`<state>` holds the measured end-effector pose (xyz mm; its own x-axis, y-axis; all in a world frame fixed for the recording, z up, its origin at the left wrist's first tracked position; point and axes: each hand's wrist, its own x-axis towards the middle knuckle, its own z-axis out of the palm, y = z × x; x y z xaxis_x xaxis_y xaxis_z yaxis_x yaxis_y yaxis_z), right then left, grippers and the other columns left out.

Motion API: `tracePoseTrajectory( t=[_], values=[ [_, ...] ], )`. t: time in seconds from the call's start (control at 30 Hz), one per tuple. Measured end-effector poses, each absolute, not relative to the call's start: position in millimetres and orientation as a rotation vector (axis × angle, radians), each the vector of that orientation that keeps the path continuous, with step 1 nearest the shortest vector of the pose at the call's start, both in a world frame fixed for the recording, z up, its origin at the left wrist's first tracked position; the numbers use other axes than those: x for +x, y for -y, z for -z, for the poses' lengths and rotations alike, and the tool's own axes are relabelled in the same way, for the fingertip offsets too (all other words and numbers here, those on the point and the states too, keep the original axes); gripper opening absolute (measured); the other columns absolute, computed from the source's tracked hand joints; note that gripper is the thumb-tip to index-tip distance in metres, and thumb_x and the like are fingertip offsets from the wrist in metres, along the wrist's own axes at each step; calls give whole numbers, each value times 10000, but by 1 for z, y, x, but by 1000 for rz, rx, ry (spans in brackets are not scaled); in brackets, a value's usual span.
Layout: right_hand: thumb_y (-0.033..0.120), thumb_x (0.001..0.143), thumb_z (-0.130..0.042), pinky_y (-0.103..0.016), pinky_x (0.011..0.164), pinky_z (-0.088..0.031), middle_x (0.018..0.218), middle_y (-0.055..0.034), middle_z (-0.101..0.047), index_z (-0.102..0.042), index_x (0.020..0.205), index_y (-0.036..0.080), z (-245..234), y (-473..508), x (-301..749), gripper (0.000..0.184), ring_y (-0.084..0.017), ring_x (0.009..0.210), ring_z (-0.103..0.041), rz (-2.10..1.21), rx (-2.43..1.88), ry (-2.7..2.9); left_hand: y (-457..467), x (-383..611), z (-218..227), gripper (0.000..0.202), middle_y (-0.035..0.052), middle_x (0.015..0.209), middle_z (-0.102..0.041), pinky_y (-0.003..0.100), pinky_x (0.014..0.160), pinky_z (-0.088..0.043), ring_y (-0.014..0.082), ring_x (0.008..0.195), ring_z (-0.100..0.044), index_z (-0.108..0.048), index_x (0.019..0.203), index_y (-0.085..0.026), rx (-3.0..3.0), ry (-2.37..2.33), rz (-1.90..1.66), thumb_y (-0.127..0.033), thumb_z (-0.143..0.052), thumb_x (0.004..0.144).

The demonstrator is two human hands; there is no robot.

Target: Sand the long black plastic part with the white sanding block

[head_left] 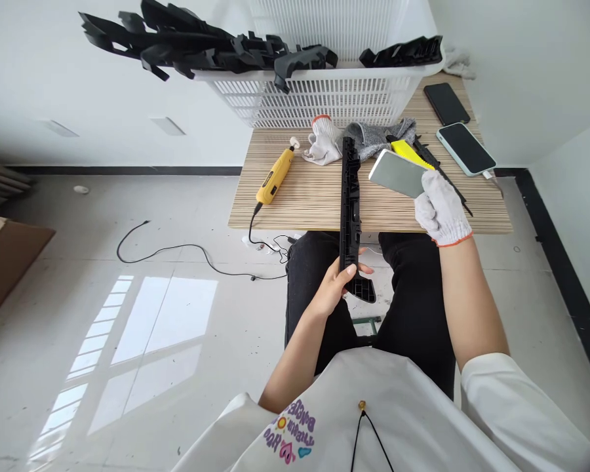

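My bare left hand point(335, 283) grips a long black plastic trim piece point(350, 203) near its lower end. The piece points away from me, its ribbed side up, its far half over the table. My right hand point(442, 208), in a white knit glove with an orange cuff, is closed on a flat grey rectangular block point(398, 173) with a pale edge; its exact kind is unclear. Just beyond the block lie a yellow object point(412, 154) and a thin dark strip point(445, 172). A yellow rotary tool point(275, 176) with a white tip rests on the table's left side.
A white plastic basket point(319, 98) with several black plastic parts point(216, 49) stands at the back of the wooden table point(305, 210). In front of it lie a white glove point(323, 141) and grey cloth point(368, 139). Two phones point(446, 103) are at right. A cable point(201, 249) crosses the floor.
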<state>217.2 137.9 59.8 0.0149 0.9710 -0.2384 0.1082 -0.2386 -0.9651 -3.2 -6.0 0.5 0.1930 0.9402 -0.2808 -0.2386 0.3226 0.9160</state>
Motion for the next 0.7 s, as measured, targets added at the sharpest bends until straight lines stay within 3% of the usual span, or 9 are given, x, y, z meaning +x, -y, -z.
tracePoseTrajectory(
  t=[0.1,0.2,0.27,0.33,0.4,0.5,0.6,0.7],
  values=[
    [708,833,-621,-250,356,-183,538,76,-465,-543,1013,288,-59,-134,217,463,-78,346,-280,-1298,-1364,1279,7,-6,3,673,113,1105,-750,308,809,-482,243,969,-663,-659,1244,-168,968,-944,-1070,-652,-726,781],
    [612,861,-629,-235,364,-245,813,4,-689,-571,1130,270,-57,-132,214,439,-71,396,-404,-1329,-1198,1337,8,-9,5,675,121,1193,-728,378,1004,-443,302,1196,-610,-656,1204,-189,1038,-859,-1090,-586,-846,692],
    [576,831,-686,-227,390,-321,871,-18,-716,-580,1100,254,-55,-132,212,432,-80,439,-484,-1364,-1156,1323,9,-9,4,709,121,1214,-718,381,976,-458,306,1187,-605,-664,1158,-196,1066,-872,-1076,-538,-925,594],
    [560,783,-750,-224,403,-362,730,9,-678,-582,998,245,-52,-132,209,417,-91,441,-508,-1375,-1175,1291,9,-10,4,728,123,1183,-719,373,899,-482,297,1101,-624,-684,1108,-192,1091,-909,-1059,-525,-961,522],
    [555,737,-801,-212,390,-349,573,52,-585,-565,897,245,-50,-132,206,421,-89,411,-485,-1381,-1183,1249,9,-10,6,702,124,1117,-726,370,823,-494,276,977,-642,-703,1048,-184,1105,-910,-1057,-562,-951,511],
    [527,698,-848,-189,361,-309,526,80,-539,-550,829,243,-47,-130,200,432,-71,378,-455,-1427,-1098,1186,9,-11,12,698,126,1057,-728,374,761,-497,273,906,-651,-701,1005,-180,1110,-840,-1091,-652,-900,531],
    [491,701,-860,-165,346,-293,554,89,-563,-563,835,240,-45,-129,196,411,-49,370,-444,-1460,-1050,1124,11,-12,17,716,131,1026,-729,364,741,-488,271,913,-659,-648,1120,-168,1042,-797,-1135,-719,-776,680],
    [492,699,-863,-151,338,-295,585,80,-608,-591,869,243,-44,-131,195,406,-41,371,-454,-1460,-1052,1042,14,-11,16,583,78,884,-733,333,724,-471,210,799,-653,-535,1235,-174,1013,-789,-1162,-606,-667,866]
  ],
)
